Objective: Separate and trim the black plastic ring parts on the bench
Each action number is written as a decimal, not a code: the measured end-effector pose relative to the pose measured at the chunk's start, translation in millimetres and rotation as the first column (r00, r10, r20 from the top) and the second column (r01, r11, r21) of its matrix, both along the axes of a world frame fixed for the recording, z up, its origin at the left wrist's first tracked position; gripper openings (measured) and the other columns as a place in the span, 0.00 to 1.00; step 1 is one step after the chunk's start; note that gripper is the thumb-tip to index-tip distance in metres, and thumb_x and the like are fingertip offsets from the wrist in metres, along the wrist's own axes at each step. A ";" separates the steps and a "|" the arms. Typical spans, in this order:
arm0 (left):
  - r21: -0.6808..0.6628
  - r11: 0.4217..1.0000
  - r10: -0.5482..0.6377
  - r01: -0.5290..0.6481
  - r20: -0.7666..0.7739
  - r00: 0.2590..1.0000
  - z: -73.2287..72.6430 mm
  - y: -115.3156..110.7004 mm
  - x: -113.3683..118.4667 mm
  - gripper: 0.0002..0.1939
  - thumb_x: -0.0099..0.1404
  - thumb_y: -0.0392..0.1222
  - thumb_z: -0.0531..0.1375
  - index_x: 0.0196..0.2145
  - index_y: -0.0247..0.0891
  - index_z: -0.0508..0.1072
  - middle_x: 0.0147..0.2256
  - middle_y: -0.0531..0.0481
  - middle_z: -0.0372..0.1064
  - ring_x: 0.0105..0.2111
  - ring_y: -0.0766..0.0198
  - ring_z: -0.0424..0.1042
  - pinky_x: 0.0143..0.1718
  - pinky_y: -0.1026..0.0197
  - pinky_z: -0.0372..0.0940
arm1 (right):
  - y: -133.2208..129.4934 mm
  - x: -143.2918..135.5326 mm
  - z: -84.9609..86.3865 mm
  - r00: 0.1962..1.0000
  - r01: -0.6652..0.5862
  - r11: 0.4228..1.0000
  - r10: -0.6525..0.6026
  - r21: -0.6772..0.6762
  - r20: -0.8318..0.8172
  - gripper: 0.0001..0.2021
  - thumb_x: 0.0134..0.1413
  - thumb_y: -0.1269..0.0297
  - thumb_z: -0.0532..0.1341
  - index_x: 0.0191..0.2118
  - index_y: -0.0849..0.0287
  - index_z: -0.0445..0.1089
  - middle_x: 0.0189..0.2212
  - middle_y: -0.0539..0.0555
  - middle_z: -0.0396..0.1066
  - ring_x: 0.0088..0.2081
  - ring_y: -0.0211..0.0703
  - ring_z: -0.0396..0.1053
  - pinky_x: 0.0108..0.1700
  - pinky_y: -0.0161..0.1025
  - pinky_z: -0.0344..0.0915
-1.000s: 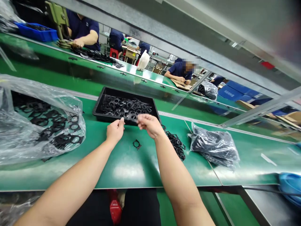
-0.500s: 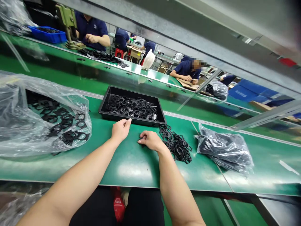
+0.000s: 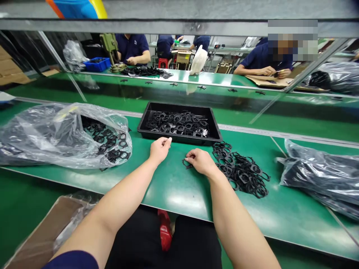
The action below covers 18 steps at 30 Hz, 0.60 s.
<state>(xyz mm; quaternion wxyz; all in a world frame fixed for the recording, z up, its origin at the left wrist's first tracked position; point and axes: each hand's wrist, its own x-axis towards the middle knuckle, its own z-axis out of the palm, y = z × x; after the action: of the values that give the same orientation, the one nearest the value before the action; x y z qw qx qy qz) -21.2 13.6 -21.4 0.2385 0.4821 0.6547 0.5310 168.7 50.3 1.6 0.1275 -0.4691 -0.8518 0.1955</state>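
Note:
My left hand [image 3: 159,151] is closed in a pinch just in front of the black tray [image 3: 179,139]. What it holds, if anything, is too small or hidden to name. To its right, low over the green tabletop, my right hand [image 3: 202,161] pinches a black ring-shaped part [image 3: 186,163] between thumb and fingers. Many similar black ring-shaped parts [image 3: 241,170] lie heaped beside my right wrist. Inside the tray is a pile of black parts [image 3: 179,121], a few with shiny metallic bits.
An open clear plastic bag [image 3: 64,145] with black ring parts lies on the left. A filled, wrapped plastic bag [image 3: 322,175] is at the right. Behind the tray runs a green belt [image 3: 168,93] with small black pieces along its far side. Co-workers sit beyond it. A metal beam [image 3: 168,26] crosses above.
The view has levelled and turned left, so the scene sits further right. Both hands keep nearly the same places by the tray; the ring part at my right fingertips shows more clearly.

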 end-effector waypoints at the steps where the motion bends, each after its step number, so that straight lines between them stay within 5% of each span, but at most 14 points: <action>1: -0.007 1.000 0.005 -0.005 -0.008 1.000 -0.2 -1.5 0.3 0.22 0.62 0.59 0.50 0.31 0.37 0.71 0.24 0.51 0.70 0.22 0.67 0.68 0.26 0.65 0.62 | 0.1 -0.6 -0.5 1.000 -0.007 1.000 0.007 0.010 0.013 0.04 0.50 0.64 0.61 0.29 0.57 0.72 0.29 0.53 0.73 0.32 0.39 0.68 0.34 0.34 0.58; 5: -0.058 0.997 -0.052 0.048 -0.081 0.995 0.2 -13.8 2.8 0.17 0.59 0.54 0.55 0.35 0.36 0.72 0.28 0.48 0.72 0.26 0.64 0.71 0.31 0.62 0.65 | -0.7 -3.7 -2.3 1.000 0.021 0.999 -0.021 0.027 0.000 0.06 0.52 0.64 0.59 0.30 0.58 0.73 0.31 0.55 0.74 0.34 0.41 0.69 0.35 0.35 0.59; 10: -0.092 0.982 -0.186 0.167 -0.264 0.946 4.3 -36.8 13.1 0.20 0.51 0.50 0.64 0.41 0.38 0.73 0.40 0.43 0.71 0.35 0.58 0.71 0.42 0.54 0.66 | 0.1 -5.8 -4.1 0.956 0.220 0.975 -0.220 -0.019 -0.194 0.08 0.55 0.63 0.57 0.33 0.56 0.73 0.32 0.54 0.75 0.36 0.42 0.70 0.38 0.35 0.60; 14: -0.122 0.923 -0.365 0.364 -0.574 0.733 6.2 -44.2 30.3 0.31 0.52 0.54 0.63 0.52 0.39 0.68 0.54 0.39 0.63 0.55 0.48 0.61 0.56 0.46 0.56 | -0.7 -4.4 -3.7 0.896 0.350 0.936 -0.348 -0.043 -0.276 0.09 0.57 0.61 0.55 0.36 0.56 0.71 0.33 0.53 0.75 0.36 0.43 0.70 0.39 0.37 0.62; 18: -0.216 0.844 -0.490 0.491 -0.683 0.542 8.2 -36.9 45.9 0.25 0.60 0.51 0.57 0.53 0.39 0.67 0.54 0.42 0.65 0.56 0.50 0.60 0.57 0.45 0.54 | -0.7 5.0 0.6 0.815 0.534 0.840 -0.480 0.099 -0.323 0.09 0.55 0.64 0.56 0.40 0.55 0.70 0.41 0.56 0.71 0.42 0.47 0.68 0.42 0.40 0.62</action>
<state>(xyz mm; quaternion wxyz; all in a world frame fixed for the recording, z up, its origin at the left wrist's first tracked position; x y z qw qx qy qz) 24.7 -23.3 -13.2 0.1031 0.8128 0.5324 0.2126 173.7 49.6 2.2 0.3397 -0.6326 -0.6818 0.1400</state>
